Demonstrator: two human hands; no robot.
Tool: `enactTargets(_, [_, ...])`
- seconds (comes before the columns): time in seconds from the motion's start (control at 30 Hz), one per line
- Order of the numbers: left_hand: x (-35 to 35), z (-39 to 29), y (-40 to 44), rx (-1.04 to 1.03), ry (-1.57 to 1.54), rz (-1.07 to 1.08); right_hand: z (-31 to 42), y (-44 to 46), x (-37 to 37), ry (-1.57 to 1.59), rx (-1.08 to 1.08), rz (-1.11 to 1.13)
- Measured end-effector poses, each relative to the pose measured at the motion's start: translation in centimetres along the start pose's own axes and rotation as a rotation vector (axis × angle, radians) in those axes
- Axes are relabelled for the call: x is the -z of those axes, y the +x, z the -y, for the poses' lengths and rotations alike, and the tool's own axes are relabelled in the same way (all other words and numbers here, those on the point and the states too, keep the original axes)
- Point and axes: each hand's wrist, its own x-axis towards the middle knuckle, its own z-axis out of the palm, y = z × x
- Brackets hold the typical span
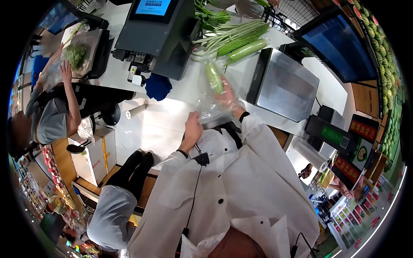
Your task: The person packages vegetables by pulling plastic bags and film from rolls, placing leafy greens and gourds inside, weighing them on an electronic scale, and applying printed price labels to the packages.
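Observation:
A clear plastic bag [204,112] hangs in front of me at the counter's near edge. Inside or behind its film, a pale green gourd [213,78] points away from me over the white counter [183,91]. My right hand [228,96] is closed around the near end of the gourd, with film around the fingers. The bag's left edge is pinched in my left hand [193,127]. Beyond the gourd lie long green beans [215,41], a ridged green gourd [245,40] and a smooth, film-wrapped gourd [247,51]. Leafy greens [211,16] rest behind them.
A steel-topped scale [289,85] stands to the right, below a monitor [338,42]. At left are a grey machine with a screen [148,36] and a dark blue cloth [158,87]. Farther left, a co-worker [51,120] handles bagged greens [75,56] on another scale.

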Motion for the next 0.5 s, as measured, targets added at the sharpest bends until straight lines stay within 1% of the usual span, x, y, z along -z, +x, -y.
enactTargets(0.03, [1.3, -1.2, -0.2, 0.012, 0.104, -0.036, 0.7, 0.1, 0.5, -0.001, -0.001, 0.006])
enactTargets(0.07, [2.9, -2.7, -0.5, 0.089, 0.065, -0.011, 2.0, 0.3, 1.2, -0.424, 0.042, 0.03])
enactTargets(0.1, [3.3, -3.5, -1.0, 0.091, 0.066, -0.008, 2.6, 0.2, 1.5, -0.845, 0.083, 0.055])
enactTargets(0.13, [3.3, -4.4, -1.3, -0.026, 0.031, -0.058, 1.9, 0.0, 1.4, -0.843, 0.081, 0.055])
enactTargets(0.2, [2.7, -6.0, -1.3, -0.23, 0.009, -0.139, 0.3, 0.0, 0.8, -1.094, 0.295, 0.005])
enactTargets(0.23, [2.5, -7.0, -1.2, -0.229, 0.01, -0.14, 0.7, 0.2, 0.9, -1.092, 0.296, 0.006])
enactTargets(0.3, [2.2, -9.2, -1.1, -0.254, -0.165, -0.071, 1.2, 0.2, 1.2, -1.062, 0.245, 0.075])
enactTargets(0.33, [2.2, -10.1, -1.1, -0.255, -0.181, -0.058, 0.4, 0.4, 1.0, -1.065, 0.237, 0.076])
enactTargets(0.4, [1.8, -9.9, -1.2, -0.27, -0.175, -0.059, -0.7, 1.1, 0.1, -1.09, 0.263, -0.111])
enactTargets(0.43, [1.7, -9.6, -1.3, -0.284, -0.164, -0.068, -0.9, 0.8, -0.2, -1.091, 0.255, -0.11])
enactTargets(0.47, [1.4, -8.6, -1.3, -0.287, -0.166, -0.064, -1.0, 0.5, -0.4, -1.007, 0.226, -0.135])
enactTargets(0.5, [1.0, -7.1, -1.1, -0.177, -0.118, -0.107, -0.9, 0.3, -0.3, -0.925, 0.201, -0.159])
